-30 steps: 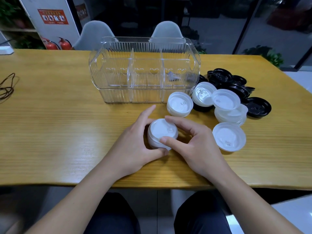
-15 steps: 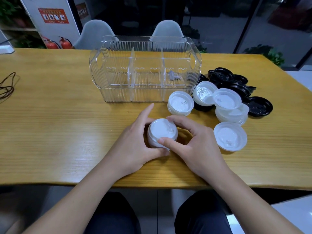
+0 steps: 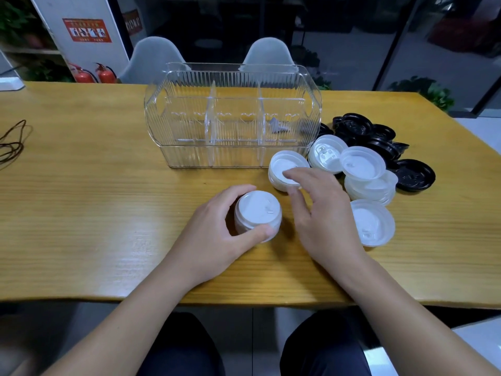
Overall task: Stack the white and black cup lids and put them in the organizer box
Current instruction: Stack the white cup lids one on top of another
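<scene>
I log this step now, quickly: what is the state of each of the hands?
Left hand: closed around the stack of white lids on the table.
Right hand: open, holding nothing, fingers over another white lid.

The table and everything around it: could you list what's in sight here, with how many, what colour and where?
Organizer box: one, clear ribbed plastic, three compartments, middle of the table, something small and grey in its right compartment.
White lid stack: one, near table edge, in the left hand's grip.
Other white lids: several singles and short stacks, right of the box; exact count unclear.
Black lids: a heap, far right, behind the white ones; count unclear.
Table: one, yellow wood.
Cord: one, dark, left table edge.
Chairs: two, grey, behind the table.
Fire extinguishers: two, red, back left.
Left hand: curled around the stack.
Right hand: open, fingertips over a white lid by the box.
</scene>
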A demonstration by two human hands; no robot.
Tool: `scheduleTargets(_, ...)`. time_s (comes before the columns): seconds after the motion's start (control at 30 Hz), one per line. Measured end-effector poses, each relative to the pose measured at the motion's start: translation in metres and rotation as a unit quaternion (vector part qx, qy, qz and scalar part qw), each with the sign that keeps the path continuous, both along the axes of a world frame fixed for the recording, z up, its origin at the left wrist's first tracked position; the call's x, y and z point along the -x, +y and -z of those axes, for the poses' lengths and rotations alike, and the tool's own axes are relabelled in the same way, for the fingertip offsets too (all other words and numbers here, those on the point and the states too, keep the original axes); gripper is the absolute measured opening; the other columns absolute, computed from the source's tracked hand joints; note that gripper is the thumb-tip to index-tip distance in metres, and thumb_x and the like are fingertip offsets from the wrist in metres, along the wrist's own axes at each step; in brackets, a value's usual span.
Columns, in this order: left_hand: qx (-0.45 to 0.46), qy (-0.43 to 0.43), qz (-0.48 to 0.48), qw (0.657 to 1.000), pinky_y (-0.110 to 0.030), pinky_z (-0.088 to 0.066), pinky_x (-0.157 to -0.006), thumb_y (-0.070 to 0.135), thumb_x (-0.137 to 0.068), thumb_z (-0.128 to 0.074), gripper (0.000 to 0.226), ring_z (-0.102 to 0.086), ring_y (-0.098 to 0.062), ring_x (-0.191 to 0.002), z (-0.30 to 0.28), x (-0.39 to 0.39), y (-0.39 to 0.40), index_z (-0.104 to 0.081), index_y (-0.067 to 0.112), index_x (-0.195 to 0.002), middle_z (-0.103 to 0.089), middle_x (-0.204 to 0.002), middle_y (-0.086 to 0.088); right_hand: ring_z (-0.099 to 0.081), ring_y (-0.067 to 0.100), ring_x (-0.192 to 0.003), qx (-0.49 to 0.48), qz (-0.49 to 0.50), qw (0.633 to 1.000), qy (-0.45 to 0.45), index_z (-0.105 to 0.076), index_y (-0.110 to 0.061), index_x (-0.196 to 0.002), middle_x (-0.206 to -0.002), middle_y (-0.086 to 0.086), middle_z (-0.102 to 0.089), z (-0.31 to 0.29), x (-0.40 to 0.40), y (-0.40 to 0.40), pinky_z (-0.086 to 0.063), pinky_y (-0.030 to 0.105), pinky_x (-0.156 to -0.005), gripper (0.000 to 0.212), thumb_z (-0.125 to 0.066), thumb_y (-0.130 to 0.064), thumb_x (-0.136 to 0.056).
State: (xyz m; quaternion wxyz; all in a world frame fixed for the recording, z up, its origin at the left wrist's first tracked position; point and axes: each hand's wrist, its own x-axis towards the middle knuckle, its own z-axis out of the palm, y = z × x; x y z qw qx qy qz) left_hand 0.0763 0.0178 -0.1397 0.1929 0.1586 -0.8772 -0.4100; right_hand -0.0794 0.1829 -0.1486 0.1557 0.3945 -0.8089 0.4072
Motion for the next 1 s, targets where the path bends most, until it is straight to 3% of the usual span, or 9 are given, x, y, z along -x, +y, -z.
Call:
scheduleTargets(0.07,0.0,0.001,-0.009,1.0,-0.027,-0.05,-0.117,0.057,-0.087,-0.093,0.073,-0.061,0.005,-0.139,0.0,0.0,0.0,-0.064,0.042,-0.152,-0.07,-0.142,0.028,-0.063,0.036,-0.113,-0.054,0.043,0.996,0.064,-0.079,-0.014,-0.125,-0.126,0.004,-0.074,0.001,0.016,-0.008,-0.048,0.056,-0.095,0.024,-0.065,-0.017,-0.105)
scheduleTargets(0.17,-0.002,0.0,-0.017,1.0,-0.021,-0.048,-0.115,0.059,-0.088,-0.092,0.074,-0.059,0.008,-0.139,-0.001,0.0,-0.001,-0.062,0.043,-0.154,-0.068,-0.144,0.029,-0.06,0.039,-0.104,-0.129,0.08,0.979,0.133,-0.083,-0.016,-0.107,-0.117,0.005,-0.071,0.005,0.027,-0.015,-0.039,0.05,-0.087,0.014,-0.075,-0.025,-0.1)
scheduleTargets(0.27,-0.004,-0.003,-0.017,1.0,-0.016,-0.046,-0.111,0.06,-0.089,-0.091,0.073,-0.058,0.008,-0.138,-0.002,0.0,0.0,-0.061,0.045,-0.154,-0.067,-0.144,0.03,-0.057,0.036,-0.096,-0.129,0.077,0.974,0.172,-0.083,-0.017,-0.095,-0.102,0.001,-0.071,0.006,0.029,-0.014,-0.035,0.047,-0.083,0.004,-0.08,-0.019,-0.097)
scheduleTargets(0.33,-0.006,-0.002,-0.017,1.0,-0.014,-0.045,-0.11,0.06,-0.089,-0.09,0.073,-0.058,0.008,-0.139,-0.002,0.0,0.0,-0.061,0.045,-0.154,-0.067,-0.144,0.031,-0.056,0.033,-0.091,-0.118,0.08,0.973,0.182,-0.082,-0.017,-0.089,-0.093,-0.002,-0.069,0.005,0.03,-0.014,-0.034,0.046,-0.082,0.012,-0.076,-0.021,-0.099)
scheduleTargets(0.47,-0.014,-0.004,-0.014,1.0,-0.012,-0.044,-0.108,0.06,-0.089,-0.09,0.07,-0.058,0.009,-0.138,-0.003,-0.001,0.001,-0.062,0.046,-0.152,-0.067,-0.141,0.032,-0.057,0.033,-0.088,-0.108,0.061,0.976,0.18,-0.077,-0.016,-0.086,-0.086,-0.001,-0.066,0.004,0.028,-0.013,-0.037,0.049,-0.082,0.018,-0.07,-0.026,-0.1)
scheduleTargets(0.67,-0.024,-0.006,-0.012,1.0,-0.023,-0.048,-0.116,0.062,-0.089,-0.089,0.075,-0.058,0.006,-0.141,-0.002,-0.002,0.001,-0.061,0.044,-0.156,-0.067,-0.145,0.029,-0.059,0.032,-0.088,-0.079,0.056,0.984,0.146,-0.074,-0.017,-0.086,-0.085,-0.004,-0.068,0.004,0.027,-0.01,-0.036,0.047,-0.084,0.017,-0.089,-0.02,-0.092)
scheduleTargets(0.83,-0.02,-0.01,-0.007,1.0,-0.027,-0.05,-0.117,0.063,-0.088,-0.09,0.074,-0.059,0.004,-0.141,-0.001,-0.002,-0.001,-0.062,0.044,-0.154,-0.068,-0.144,0.029,-0.057,0.025,-0.091,-0.026,0.044,0.993,0.105,-0.074,-0.019,-0.089,-0.09,-0.008,-0.069,0.005,0.027,-0.004,-0.033,0.04,-0.089,0.02,-0.093,-0.025,-0.09)
scheduleTargets(1.0,-0.066,0.017,-0.01,0.998,-0.031,-0.053,-0.117,0.077,-0.087,-0.075,0.074,-0.064,0.005,-0.136,0.0,0.004,-0.005,-0.067,0.04,-0.151,-0.072,-0.14,0.027,-0.059,0.027,-0.102,0.006,0.037,0.993,0.116,-0.075,-0.02,-0.099,-0.1,-0.01,-0.071,0.0,0.022,-0.001,-0.03,0.038,-0.096,0.013,-0.085,-0.014,-0.095)
